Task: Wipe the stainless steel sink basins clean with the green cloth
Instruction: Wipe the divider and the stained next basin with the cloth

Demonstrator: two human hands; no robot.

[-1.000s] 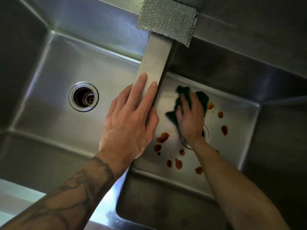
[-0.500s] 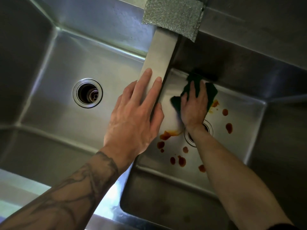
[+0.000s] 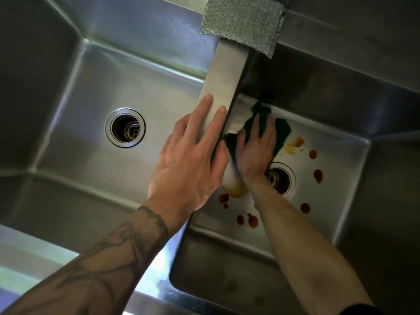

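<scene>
We look down into a stainless steel sink (image 3: 227, 71) with two basins. The left basin (image 3: 95, 92) is the wider one and the right basin (image 3: 341, 178) is narrower, with a flat steel divider (image 3: 223, 87) running between them.

We see two bare forearms reaching in, and the left forearm (image 3: 102, 264) is tattooed. The left hand (image 3: 188, 164) lies flat on the divider with its fingers straight and slightly spread. Its thumb drops over the edge on the right-basin side, and it holds nothing.

The right hand (image 3: 255, 151) is down on the floor of the right basin. It is spread flat with straight fingers and presses the green cloth (image 3: 281, 133) against the steel rather than clutching it. The thumb side is blurred.

One silver scouring pad (image 3: 242, 21) is draped over the far end of the divider.

The one green cloth is dark and crumpled, and it shows beyond the fingertips and on either side of the hand. It sits at the far left of the right basin, close to the divider wall and just beyond the drain.

We count two drains, the left drain (image 3: 125, 127) and the right drain (image 3: 283, 180), which the wrist partly covers.

On the right basin's floor we count seven red-brown spots (image 3: 318, 175). There are also two pale orange smears (image 3: 295, 144), one beside the cloth and one by the wrist.
</scene>
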